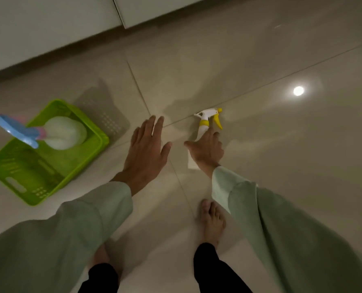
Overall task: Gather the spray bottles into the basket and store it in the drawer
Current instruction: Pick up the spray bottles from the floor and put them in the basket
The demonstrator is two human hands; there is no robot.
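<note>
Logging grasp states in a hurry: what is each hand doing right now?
Left hand: open, fingers spread, holding nothing.
Right hand: open over the white spray bottle standing on the floor; contact cannot be told.

Domestic interior, floor level. Indicators: large glossy beige floor tiles (260, 60) reflecting a round ceiling light (298, 90); pale cabinet fronts (49, 24) above a dark recessed plinth; bare feet (212, 223); household spray bottle (207, 121) standing on the floor.
</note>
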